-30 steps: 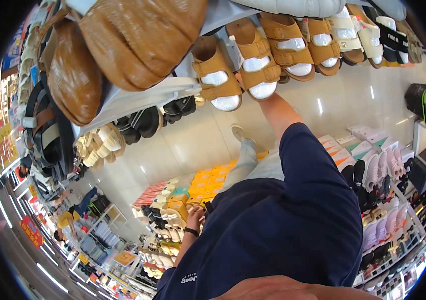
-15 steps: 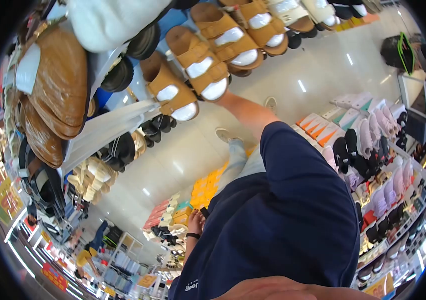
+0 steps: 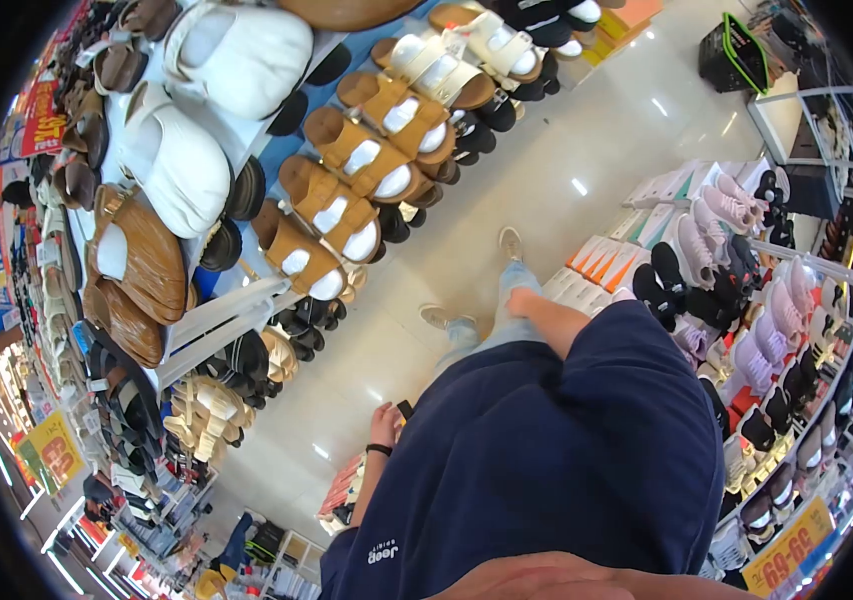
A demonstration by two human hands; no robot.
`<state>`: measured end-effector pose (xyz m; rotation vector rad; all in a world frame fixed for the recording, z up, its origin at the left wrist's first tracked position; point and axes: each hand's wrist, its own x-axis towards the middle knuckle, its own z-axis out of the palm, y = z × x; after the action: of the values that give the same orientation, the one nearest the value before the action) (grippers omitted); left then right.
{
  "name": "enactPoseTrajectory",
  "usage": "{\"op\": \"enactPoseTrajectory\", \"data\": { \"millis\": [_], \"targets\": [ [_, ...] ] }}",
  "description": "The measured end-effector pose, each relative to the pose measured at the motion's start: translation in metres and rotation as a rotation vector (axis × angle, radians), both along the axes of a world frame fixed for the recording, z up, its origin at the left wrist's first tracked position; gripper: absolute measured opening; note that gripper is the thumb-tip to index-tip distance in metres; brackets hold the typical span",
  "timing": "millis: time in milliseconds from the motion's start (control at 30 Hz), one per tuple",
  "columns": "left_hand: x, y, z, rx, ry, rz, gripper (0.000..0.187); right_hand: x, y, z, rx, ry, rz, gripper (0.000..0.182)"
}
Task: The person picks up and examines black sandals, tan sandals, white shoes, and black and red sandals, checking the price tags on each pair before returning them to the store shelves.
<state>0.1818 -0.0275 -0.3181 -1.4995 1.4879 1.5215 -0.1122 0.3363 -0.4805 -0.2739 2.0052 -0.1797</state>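
Note:
My left hand [image 3: 385, 426], with a black band at its wrist, is low at the left of my dark blue shirt. Its fingers close on a small black object [image 3: 405, 410], partly hidden by the shirt. My right hand [image 3: 521, 302] hangs against my light jeans [image 3: 513, 283]; its fingers cannot be made out. Beyond it, to the upper left, brown sandals [image 3: 332, 215] with white filling stand in a slanting row on a display. White clogs [image 3: 182, 170] and shiny brown clogs [image 3: 142, 260] are further left.
Shoe boxes [image 3: 602, 262] and pale pink shoes [image 3: 695, 250] line the right side. A black basket with a green rim [image 3: 735, 55] stands at the upper right. My feet are on the glossy floor [image 3: 417, 250]. A person in yellow [image 3: 212, 582] is at the lower left.
My right hand has come away from the brown sandals and down to my thigh. The view has shifted, showing more sandals and white clogs at the upper left.

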Motion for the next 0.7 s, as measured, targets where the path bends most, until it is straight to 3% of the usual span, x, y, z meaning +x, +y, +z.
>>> {"op": "enactPoseTrajectory", "data": {
  "millis": [67,133,200,300,400,533,700],
  "targets": [
    [-0.018,-0.002,-0.019,-0.002,0.042,-0.011,0.042,-0.021,0.031,-0.035,-0.023,0.089,-0.182,0.034],
    [-0.032,-0.006,-0.045,0.020,0.130,-0.044,0.042,-0.049,0.061,-0.054,-0.164,0.285,-0.145,0.030],
    [-0.068,0.004,-0.037,-0.073,0.155,-0.125,0.040,-0.090,0.078,-0.063,-0.100,0.194,-0.253,0.029],
    [-0.124,0.023,-0.016,-0.125,0.139,-0.162,0.041,-0.140,0.090,0.028,-0.199,0.316,-0.444,0.031],
    [-0.161,0.037,-0.009,-0.199,0.218,-0.198,0.042,-0.163,0.116,0.026,-0.248,0.332,-0.490,0.033],
    [-0.189,0.052,-0.012,-0.339,0.311,-0.336,0.045,-0.166,0.152,0.036,-0.223,0.279,-0.361,0.034],
    [-0.189,0.076,-0.014,-0.348,0.238,-0.346,0.046,-0.144,0.204,0.035,-0.165,0.137,-0.138,0.038]
  ]
}}
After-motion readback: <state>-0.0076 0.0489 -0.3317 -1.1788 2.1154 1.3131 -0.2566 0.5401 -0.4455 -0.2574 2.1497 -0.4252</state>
